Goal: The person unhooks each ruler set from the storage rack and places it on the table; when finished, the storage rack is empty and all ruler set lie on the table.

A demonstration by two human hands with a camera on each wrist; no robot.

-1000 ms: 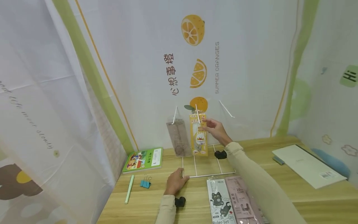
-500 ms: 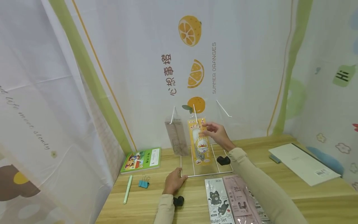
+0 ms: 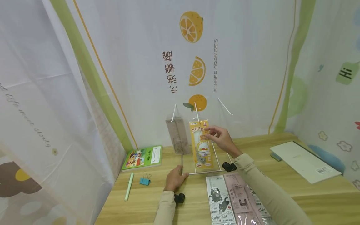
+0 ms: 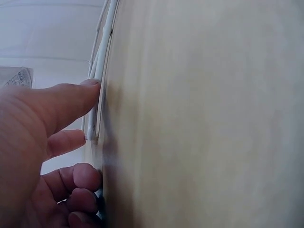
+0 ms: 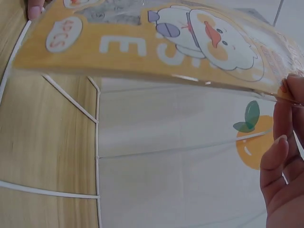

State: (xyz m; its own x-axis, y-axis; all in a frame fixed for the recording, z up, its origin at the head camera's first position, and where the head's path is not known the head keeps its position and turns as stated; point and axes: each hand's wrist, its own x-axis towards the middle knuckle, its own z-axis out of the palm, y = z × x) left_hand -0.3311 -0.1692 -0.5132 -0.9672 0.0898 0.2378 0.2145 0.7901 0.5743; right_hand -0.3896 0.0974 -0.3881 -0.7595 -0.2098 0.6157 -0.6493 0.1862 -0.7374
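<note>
While the right hand (image 3: 220, 137) pinches the upper edge of the yellow duck packet (image 3: 202, 143), the packet has slid forward along the middle hook (image 3: 196, 111) of the white wire rack (image 3: 197, 170). One second ago it hung upright near the back of the hook, level with the grey packet (image 3: 177, 134) on the left hook. It now tilts toward the person, and its lower end swings out over the rack's base grid. The right wrist view confirms the tilt: the packet lies nearly flat above the wire grid (image 5: 97, 156), with the fingertips (image 5: 278, 152) closed on its top margin. Whether the hole still sits on the hook cannot be determined from these views.

The left hand (image 3: 175, 180) has not shifted. It rests on the front left corner of the rack's base, index finger (image 4: 71, 102) extended along the wire, the other fingers loosely curled and gripping nothing. The rack has stayed in place on the wooden table (image 3: 281, 193).

Judged from the forward slide and the steadying hand, the packet is coming off the hook rather than being seated deeper. Two more ruler packets (image 3: 233, 200) lie flat in front of the rack, untouched.
</note>
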